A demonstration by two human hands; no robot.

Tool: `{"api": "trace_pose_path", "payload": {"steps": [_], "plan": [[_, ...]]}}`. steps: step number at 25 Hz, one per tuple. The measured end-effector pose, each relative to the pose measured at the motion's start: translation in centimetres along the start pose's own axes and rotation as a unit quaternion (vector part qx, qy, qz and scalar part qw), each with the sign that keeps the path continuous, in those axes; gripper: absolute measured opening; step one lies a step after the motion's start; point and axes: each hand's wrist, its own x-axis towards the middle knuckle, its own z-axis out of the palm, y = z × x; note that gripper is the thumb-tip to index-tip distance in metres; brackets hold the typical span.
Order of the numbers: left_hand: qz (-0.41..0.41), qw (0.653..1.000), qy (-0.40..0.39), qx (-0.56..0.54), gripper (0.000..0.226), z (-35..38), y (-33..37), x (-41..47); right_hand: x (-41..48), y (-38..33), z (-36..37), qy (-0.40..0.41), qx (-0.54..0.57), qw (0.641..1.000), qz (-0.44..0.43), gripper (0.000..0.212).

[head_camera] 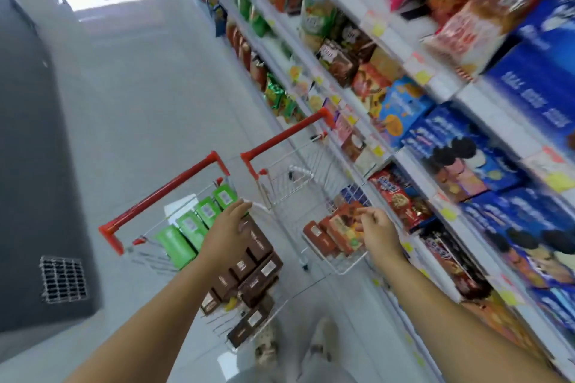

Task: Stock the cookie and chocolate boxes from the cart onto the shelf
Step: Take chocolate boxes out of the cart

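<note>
Two carts (295, 177) beside the shelf (404, 162) hold your stock, brown chocolate boxes (255, 258) under your flat, spread left hand (227, 233), orange cookie boxes (339, 233) below your loosely curled, empty right hand (379, 232); likely light, stiff, crushable cardboard, so grip the narrow sides.

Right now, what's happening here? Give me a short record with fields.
Place: shop aisle, stocked shelf on the right
Left cart: green boxes and brown boxes
Right cart: orange boxes
Left hand: open, over the brown boxes
Right hand: fingers curled above the orange boxes, grip unclear
</note>
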Motion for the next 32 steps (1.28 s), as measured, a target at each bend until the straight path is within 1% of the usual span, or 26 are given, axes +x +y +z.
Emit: {"api": "trace_pose_path", "payload": {"steps": [5,9,13,17,20,22,24,25,27,29,32], "plan": [[-0.108,0.993,-0.002,-0.039,0.047,0.6,-4.8,0.5,3.1,2.8,4.8,-0.073,-0.053,0.995,0.048,0.016],[-0.177,0.981,0.016,-0.076,0.043,1.4,-6.7,-0.5,5.6,4.3,8.2,-0.157,-0.117,0.979,0.054,0.019],[-0.224,0.969,0.032,-0.101,0.043,2.6,-7.9,-1.2,6.1,3.2,11.3,-0.212,-0.177,0.96,0.042,0.018],[-0.254,0.959,0.054,-0.112,0.043,3.5,-8.9,-1.4,5.0,3.4,15.5,-0.287,-0.234,0.929,0.015,0.035],[-0.28,0.95,0.064,-0.125,0.041,4.4,-9.9,-2.4,3.2,4.2,18.4,-0.333,-0.303,0.891,-0.061,0.067],[-0.29,0.947,0.07,-0.122,0.04,5.0,-10.6,-3.0,2.0,4.3,20.5,-0.334,-0.361,0.861,-0.133,0.078],[-0.286,0.948,0.067,-0.119,0.041,5.8,-11.2,-3.5,1.0,4.6,22.2,-0.326,-0.415,0.83,-0.181,0.079],[-0.281,0.951,0.06,-0.115,0.042,6.2,-11.6,-3.7,0.6,4.9,23.0,-0.321,-0.438,0.818,-0.191,0.078],[-0.27,0.956,0.036,-0.107,0.044,7.2,-12.2,-3.9,0.1,5.7,23.9,-0.302,-0.477,0.801,-0.199,0.076],[-0.268,0.957,0.019,-0.108,0.047,8.0,-12.6,-3.8,-0.1,6.4,24.3,-0.282,-0.503,0.795,-0.189,0.076],[-0.259,0.959,0.019,-0.112,0.049,8.5,-13.0,-3.2,-0.4,6.7,25.3,-0.262,-0.544,0.779,-0.172,0.086]]}}
